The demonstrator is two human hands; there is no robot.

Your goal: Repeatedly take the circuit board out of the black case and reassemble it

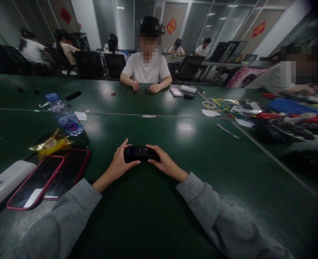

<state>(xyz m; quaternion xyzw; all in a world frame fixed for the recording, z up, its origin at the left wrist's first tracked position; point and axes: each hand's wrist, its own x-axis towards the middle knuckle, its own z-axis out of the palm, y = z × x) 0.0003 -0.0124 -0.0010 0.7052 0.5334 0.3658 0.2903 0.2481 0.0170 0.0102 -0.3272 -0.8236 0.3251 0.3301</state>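
Note:
A small black handheld device (137, 153) with a screen at its left and markings or buttons to the right lies lengthwise between my hands, at or just above the green tabletop (137, 201). My left hand (121, 157) grips its left end, thumb along the near edge and fingers at the far side. Around the right end closes my right hand (160, 157), with thumb near and index finger on the far edge. Its exact kind is too dark to make out. Two phones with red edges (36, 183) (68, 172) lie left of my left forearm.
On the left are a white power bank (8, 183), a yellow snack packet (51, 144) and a plastic bottle (66, 117). A wrench (227, 131) lies to the right, before a heap of cables and tools (283, 111). Across the table sits a person (148, 66).

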